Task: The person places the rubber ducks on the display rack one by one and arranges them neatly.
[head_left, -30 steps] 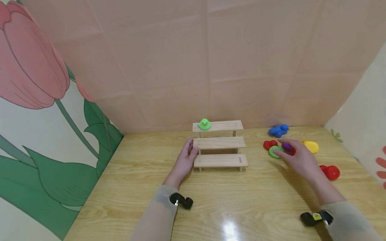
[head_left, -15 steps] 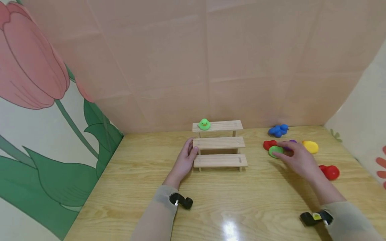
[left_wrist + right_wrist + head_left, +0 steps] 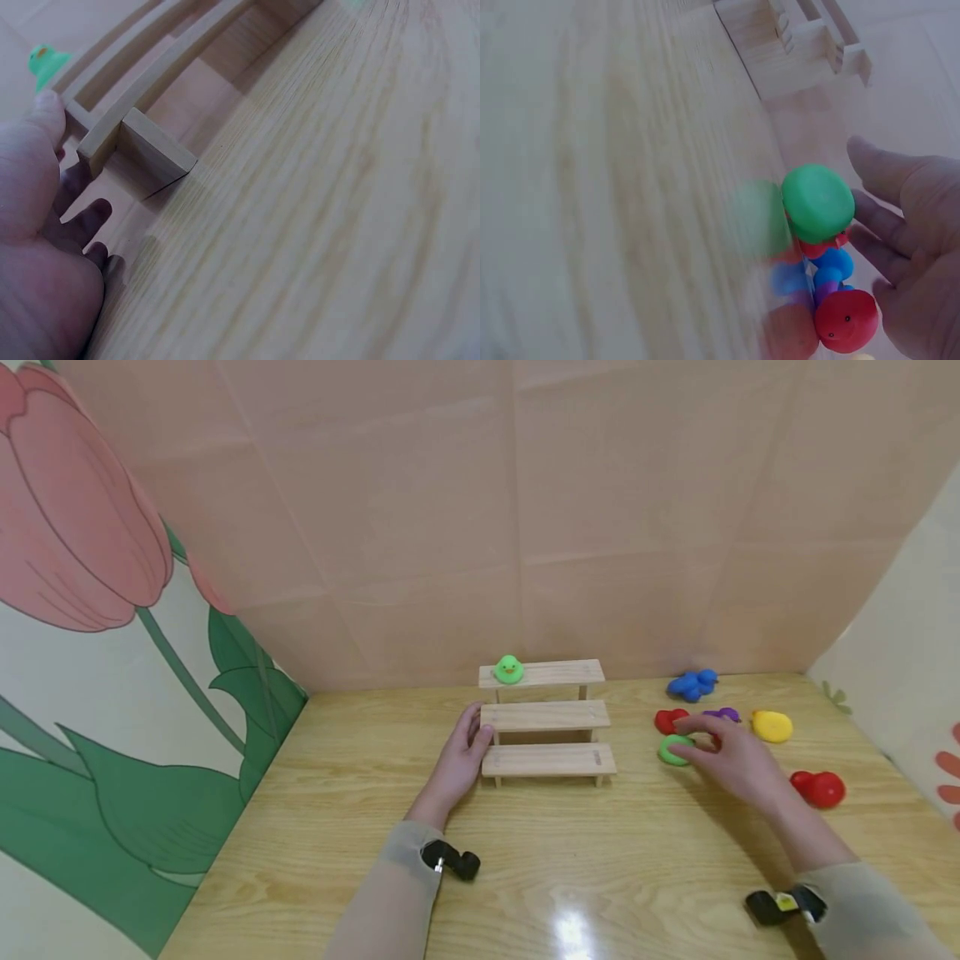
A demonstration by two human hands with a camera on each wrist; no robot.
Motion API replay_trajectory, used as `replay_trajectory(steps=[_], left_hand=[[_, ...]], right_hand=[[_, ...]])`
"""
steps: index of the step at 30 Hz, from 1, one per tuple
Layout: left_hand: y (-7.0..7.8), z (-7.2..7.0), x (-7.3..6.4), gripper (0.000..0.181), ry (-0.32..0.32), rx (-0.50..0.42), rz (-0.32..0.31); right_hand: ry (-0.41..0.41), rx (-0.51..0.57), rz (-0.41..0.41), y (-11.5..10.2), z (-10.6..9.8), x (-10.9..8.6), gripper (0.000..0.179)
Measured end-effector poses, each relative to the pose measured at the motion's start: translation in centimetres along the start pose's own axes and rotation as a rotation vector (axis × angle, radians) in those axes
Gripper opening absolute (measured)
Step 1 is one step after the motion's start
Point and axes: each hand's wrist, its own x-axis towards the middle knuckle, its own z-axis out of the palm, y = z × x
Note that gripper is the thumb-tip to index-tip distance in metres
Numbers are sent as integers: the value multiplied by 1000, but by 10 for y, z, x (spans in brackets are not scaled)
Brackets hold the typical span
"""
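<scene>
My left hand [image 3: 456,760] grips the left end of a three-step wooden display stand [image 3: 546,716], thumb at the middle step's edge. In the left wrist view the fingers go behind the stand's end. A green rubber duck [image 3: 509,670] sits upright on the top step. On the table at right, my right hand [image 3: 738,760] reaches over a second green toy [image 3: 672,750], lying with its round base showing. The right wrist view shows the thumb spread away from this green toy [image 3: 817,204], with fingertips beside it; firm contact cannot be made out.
Around the right hand lie a small red toy [image 3: 670,721], a blue duck [image 3: 692,686], a partly covered purple toy [image 3: 723,714], a yellow toy [image 3: 772,727] and a larger red duck [image 3: 819,789]. A pinkish sheet [image 3: 420,527] hangs behind the table.
The green toy by my right hand has shifted slightly left and toward me, tipping a little. My right hand has moved slightly with it. The left hand and stand have stayed put.
</scene>
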Motion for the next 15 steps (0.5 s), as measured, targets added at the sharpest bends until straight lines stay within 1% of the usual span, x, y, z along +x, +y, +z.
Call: replay_trajectory(steps=[3, 6, 10, 15], left_hand=[[0, 0, 0, 61, 3, -3, -2], [0, 0, 0, 61, 2, -7, 2], [0, 0, 0, 62, -1, -7, 11], [0, 0, 0, 62, -6, -7, 14]], right_hand=[[-36, 19, -10, -3, 2, 0, 60], [-52, 52, -20, -3, 3, 1, 58], [-45, 87, -29, -1, 4, 2, 56], [-23, 75, -20, 6, 4, 2, 60]])
